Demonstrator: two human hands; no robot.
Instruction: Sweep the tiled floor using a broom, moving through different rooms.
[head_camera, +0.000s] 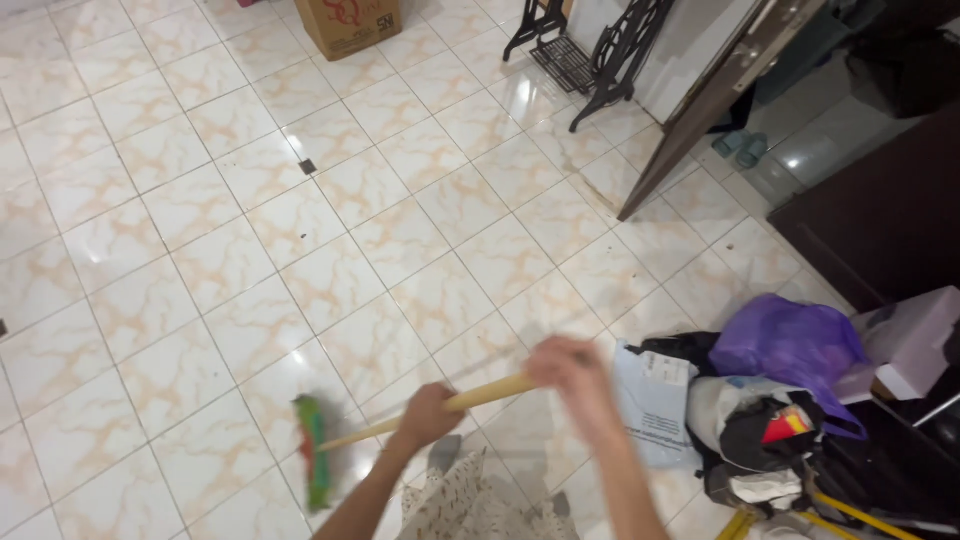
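Gripping the wooden broom handle (490, 392) with both hands, that is the picture: the left hand (428, 415) is clenched round the pole low down, nearer the head, and the right hand (570, 368) is wrapped round it higher up, close to the top end. Both sets of fingers are closed on the wood, though motion blur smears the right one and single fingers cannot be picked out.

A pale, round, smooth pole, it looks stiff and light, easy to steer with two spaced grips like these; smooth wood can twist in the palm, so I judge a firm wrap suits it. The pole slants down to the left, and at its end sits the broom head (316, 450), a green band with a touch of red, its bristles blurred and soft-looking, down at the tiled floor (300, 220). Those bristles should flex and spring, while the handle will not bend.

The floor is glossy square tile, cream with tan marbling, hard and likely slick. Below the arms hangs a patterned cloth (470, 505), pale with dark specks.

Further right, a heap rests on the tiles: a purple plastic bag (790, 345), thin and crinkled, a white printed bag (655, 400), dark bundles, and yellow rods (850, 515) at the bottom edge. At the far end of the room stand a cardboard box (350, 25) and a black cast-iron sewing-machine stand (615, 55), with a brown door (720, 95) ajar.
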